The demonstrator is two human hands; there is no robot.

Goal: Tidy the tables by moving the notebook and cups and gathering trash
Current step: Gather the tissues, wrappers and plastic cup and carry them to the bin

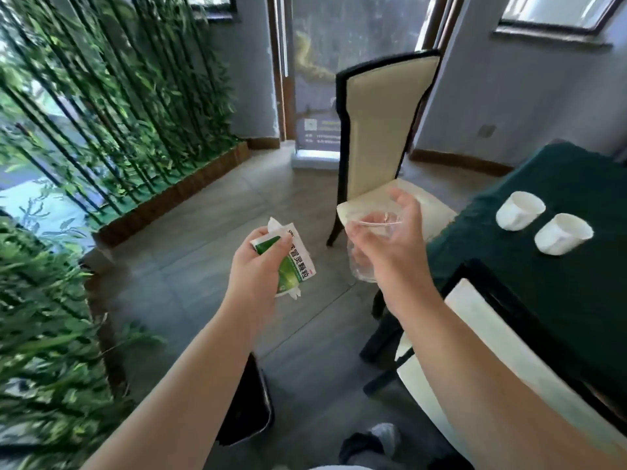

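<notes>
**Trash in both hands, bin below**

Trash is already gathered and held over the floor, clear of the table. The left hand (252,266) is closed around a green-and-white sachet (294,266) with a bit of white tissue (274,224) poking out above the fingers. A dark bin (252,401) sits on the floor just below the left forearm — likely where all this goes. To do it well, the person should bring each hand right over the mouth before letting go, since light paper drifts. The right hand (390,245) grips a clear plastic cup (363,266) by its rim, fingers curled over the top; it looks crushable, so a gentle hold suits it. Two white cups (543,227) stand side by side on the green table (559,300) at the right, not yet moved.

Most of the bin is hidden behind the forearm, so its opening cannot be judged. Whether the clear cup holds liquid is hard to tell. No notebook is in view — the table is cut off at the right edge.
</notes>
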